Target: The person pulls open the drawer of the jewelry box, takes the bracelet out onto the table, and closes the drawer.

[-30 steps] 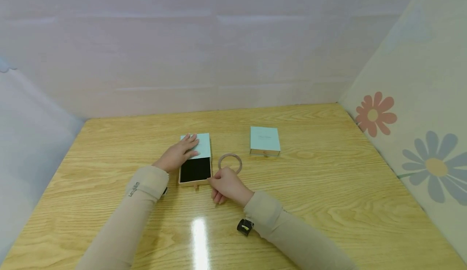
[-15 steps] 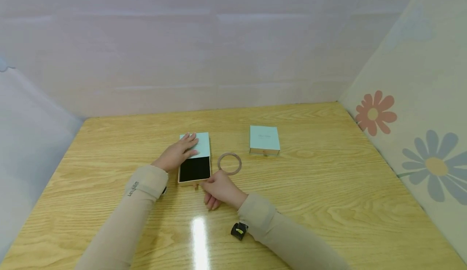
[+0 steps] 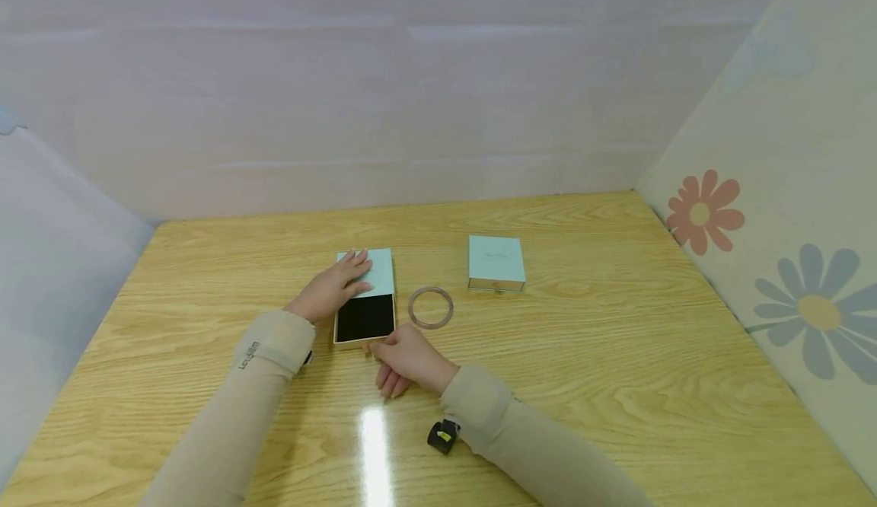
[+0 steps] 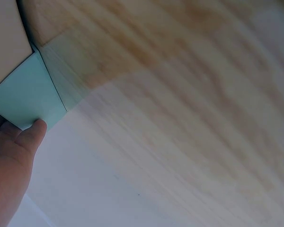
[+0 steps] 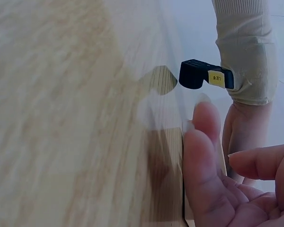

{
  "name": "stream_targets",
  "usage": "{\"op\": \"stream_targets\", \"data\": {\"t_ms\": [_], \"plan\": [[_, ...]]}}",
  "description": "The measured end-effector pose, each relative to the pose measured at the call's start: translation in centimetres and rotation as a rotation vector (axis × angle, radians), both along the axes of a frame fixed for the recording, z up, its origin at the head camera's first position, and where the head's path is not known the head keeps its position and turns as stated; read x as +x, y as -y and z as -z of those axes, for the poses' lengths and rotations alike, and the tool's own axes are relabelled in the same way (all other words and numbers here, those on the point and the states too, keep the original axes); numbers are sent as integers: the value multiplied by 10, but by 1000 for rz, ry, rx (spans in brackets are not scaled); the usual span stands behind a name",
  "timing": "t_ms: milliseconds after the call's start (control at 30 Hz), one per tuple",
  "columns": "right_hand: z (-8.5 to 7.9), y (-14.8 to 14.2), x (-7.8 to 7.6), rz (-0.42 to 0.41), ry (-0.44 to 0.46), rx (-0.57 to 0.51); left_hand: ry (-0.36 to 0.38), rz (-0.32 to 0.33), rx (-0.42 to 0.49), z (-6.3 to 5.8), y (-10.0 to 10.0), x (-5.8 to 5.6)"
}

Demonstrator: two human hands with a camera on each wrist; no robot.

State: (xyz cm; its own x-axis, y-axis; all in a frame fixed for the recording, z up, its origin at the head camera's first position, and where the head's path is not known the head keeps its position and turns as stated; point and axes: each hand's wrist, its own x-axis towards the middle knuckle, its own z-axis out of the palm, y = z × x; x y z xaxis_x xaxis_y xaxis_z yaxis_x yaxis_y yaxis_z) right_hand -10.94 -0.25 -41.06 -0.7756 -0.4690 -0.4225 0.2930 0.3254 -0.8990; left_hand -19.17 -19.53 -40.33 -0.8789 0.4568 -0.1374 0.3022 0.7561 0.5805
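Note:
My left hand rests on the light blue sleeve of a drawer-style gift box, its fingers stretched across the top. In the left wrist view, the thumb touches the sleeve's edge. The drawer, lined in black, is pulled out toward me, with nothing seen inside. At its front, my right hand has thumb and index fingertips at the small pull tab, seemingly pinching it; its other fingers are bent below. A pinkish-brown bangle lies on the table just right of the drawer.
A second light blue gift box, shut, stands farther back on the right. The wooden table meets a pale backdrop behind and a flower-printed sheet on the right.
My right hand has moved left and slightly toward me, from beside the bangle and the drawer's corner to the pull tab. The left hand, boxes and bangle look almost unchanged.

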Motion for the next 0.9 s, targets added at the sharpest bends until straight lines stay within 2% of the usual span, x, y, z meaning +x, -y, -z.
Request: {"op": "stream_targets", "data": {"t_ms": [567,900], "plan": [[3,15,4,45,86,-87,-4,2,7,2,0,-1],[4,19,2,76,88,-87,-16,8,-5,-1,0,-1]]}}
